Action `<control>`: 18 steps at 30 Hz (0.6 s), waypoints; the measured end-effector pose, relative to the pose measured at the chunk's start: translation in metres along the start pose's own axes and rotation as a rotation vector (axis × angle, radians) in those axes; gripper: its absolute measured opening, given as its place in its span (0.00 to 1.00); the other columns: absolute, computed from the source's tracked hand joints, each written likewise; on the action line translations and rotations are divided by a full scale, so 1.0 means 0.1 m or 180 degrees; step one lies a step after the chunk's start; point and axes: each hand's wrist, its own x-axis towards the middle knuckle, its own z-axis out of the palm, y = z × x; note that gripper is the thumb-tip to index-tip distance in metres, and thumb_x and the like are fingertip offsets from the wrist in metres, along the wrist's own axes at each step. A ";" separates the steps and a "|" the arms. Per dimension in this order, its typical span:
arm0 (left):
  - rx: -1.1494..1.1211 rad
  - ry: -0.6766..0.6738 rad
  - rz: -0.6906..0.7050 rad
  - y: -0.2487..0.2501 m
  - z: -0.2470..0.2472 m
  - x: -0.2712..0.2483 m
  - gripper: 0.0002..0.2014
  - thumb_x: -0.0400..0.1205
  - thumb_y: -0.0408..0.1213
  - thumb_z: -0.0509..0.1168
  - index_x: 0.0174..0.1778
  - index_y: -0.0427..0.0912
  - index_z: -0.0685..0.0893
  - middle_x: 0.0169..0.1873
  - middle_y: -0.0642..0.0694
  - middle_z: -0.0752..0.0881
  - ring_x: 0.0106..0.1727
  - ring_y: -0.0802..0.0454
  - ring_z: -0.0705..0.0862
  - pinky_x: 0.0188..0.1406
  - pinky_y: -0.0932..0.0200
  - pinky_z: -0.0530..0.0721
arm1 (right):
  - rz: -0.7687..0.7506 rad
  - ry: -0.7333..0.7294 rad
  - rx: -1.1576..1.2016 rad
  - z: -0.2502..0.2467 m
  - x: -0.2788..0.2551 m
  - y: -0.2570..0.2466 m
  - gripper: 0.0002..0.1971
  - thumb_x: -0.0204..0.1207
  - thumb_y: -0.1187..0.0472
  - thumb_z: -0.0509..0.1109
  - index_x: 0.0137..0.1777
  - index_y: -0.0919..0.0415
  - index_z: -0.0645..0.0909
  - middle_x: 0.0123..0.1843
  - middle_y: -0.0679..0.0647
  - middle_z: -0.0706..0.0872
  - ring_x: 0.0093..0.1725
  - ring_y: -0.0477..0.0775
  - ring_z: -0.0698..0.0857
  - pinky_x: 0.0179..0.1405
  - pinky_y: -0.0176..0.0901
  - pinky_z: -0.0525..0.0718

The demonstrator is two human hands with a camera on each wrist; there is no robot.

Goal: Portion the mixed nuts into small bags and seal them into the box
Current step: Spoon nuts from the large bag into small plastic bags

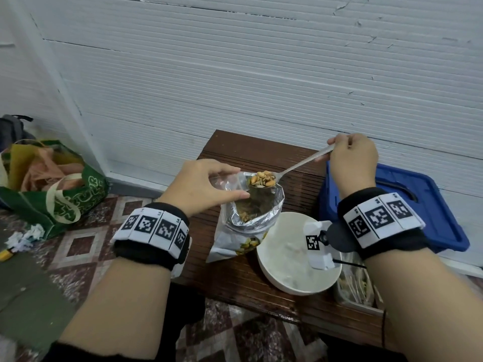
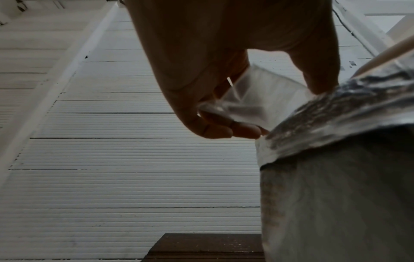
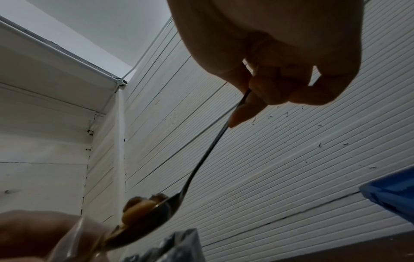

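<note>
Right hand [image 1: 351, 159] pinching spoon [image 1: 287, 169] of mixed nuts [image 1: 262, 178] above foil nut pouch [image 1: 252, 207]; left hand [image 1: 202, 185] beside pouch, seemingly gripping clear small bag [image 2: 257, 99].

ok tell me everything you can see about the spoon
The spoon looks like plain silver metal, with a long slim handle and an oval bowl. Its bowl is heaped with mixed nuts and hangs just over the open mouth of the foil nut bag, beside the small clear bag held by the left hand. The handle slopes up to the right, where the right hand pinches its end.
</note>
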 end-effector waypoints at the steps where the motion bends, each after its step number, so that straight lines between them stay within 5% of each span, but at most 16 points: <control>1: 0.0007 0.0016 0.0031 0.01 0.01 0.00 0.27 0.62 0.55 0.80 0.58 0.54 0.88 0.48 0.62 0.86 0.51 0.70 0.82 0.49 0.76 0.78 | -0.0005 -0.0049 0.0022 0.01 0.00 -0.02 0.16 0.86 0.61 0.53 0.52 0.65 0.82 0.25 0.45 0.81 0.24 0.40 0.77 0.22 0.26 0.71; 4: 0.0058 0.0045 0.0093 0.04 0.05 0.02 0.28 0.62 0.55 0.80 0.58 0.53 0.88 0.48 0.63 0.86 0.51 0.72 0.82 0.49 0.78 0.78 | -0.0057 -0.0164 0.0079 0.07 -0.02 -0.07 0.15 0.86 0.60 0.53 0.52 0.63 0.81 0.21 0.44 0.81 0.20 0.30 0.77 0.21 0.22 0.71; 9: 0.0137 0.0066 0.0184 0.07 0.11 0.05 0.29 0.63 0.57 0.79 0.59 0.52 0.88 0.49 0.60 0.87 0.51 0.73 0.82 0.52 0.75 0.79 | -0.0131 -0.0284 0.0198 0.17 -0.05 -0.13 0.15 0.87 0.58 0.54 0.54 0.63 0.82 0.27 0.49 0.84 0.24 0.39 0.75 0.27 0.32 0.73; 14: 0.0045 0.0211 0.0258 0.13 0.13 0.04 0.26 0.64 0.59 0.77 0.56 0.54 0.89 0.43 0.64 0.88 0.47 0.71 0.83 0.48 0.73 0.83 | -0.0386 -0.0392 0.0484 0.21 -0.14 -0.24 0.12 0.87 0.58 0.56 0.48 0.57 0.81 0.28 0.50 0.85 0.25 0.35 0.80 0.25 0.23 0.72; 18: -0.0131 0.0394 0.0219 0.13 0.14 0.03 0.18 0.66 0.55 0.78 0.48 0.54 0.89 0.37 0.61 0.88 0.41 0.69 0.84 0.40 0.75 0.82 | -0.0972 -0.0507 0.0850 0.18 -0.26 -0.34 0.12 0.86 0.58 0.58 0.43 0.49 0.79 0.32 0.51 0.86 0.35 0.49 0.87 0.37 0.39 0.79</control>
